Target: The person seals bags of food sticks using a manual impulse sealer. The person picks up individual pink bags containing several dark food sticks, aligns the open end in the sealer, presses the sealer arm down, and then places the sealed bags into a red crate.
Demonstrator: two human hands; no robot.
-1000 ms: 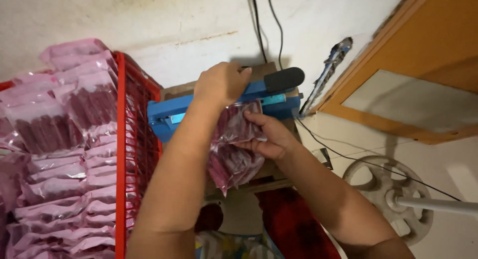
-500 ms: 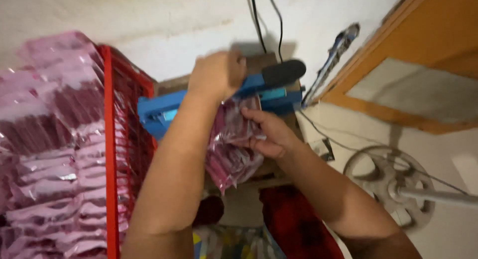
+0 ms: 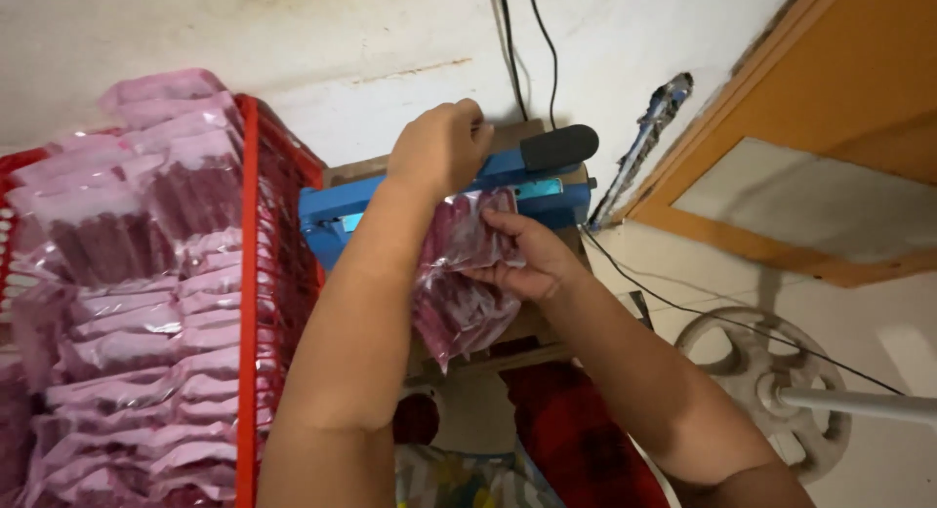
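My left hand is closed over the arm of a blue heat sealer with a black handle end, pressing it down. My right hand grips a clear plastic packet filled with dark red sticks, its top edge lying under the sealer's arm. The packet hangs down toward me over a brown wooden stand that carries the sealer.
A red wire basket at the left is piled with several sealed pink packets. Black cables run up the white wall. An orange door stands at the right, and a white fan base rests on the floor.
Both hands stay on the sealer and the packet. My view swung briefly left and returned; my right hand's fingers shifted slightly on the packet.
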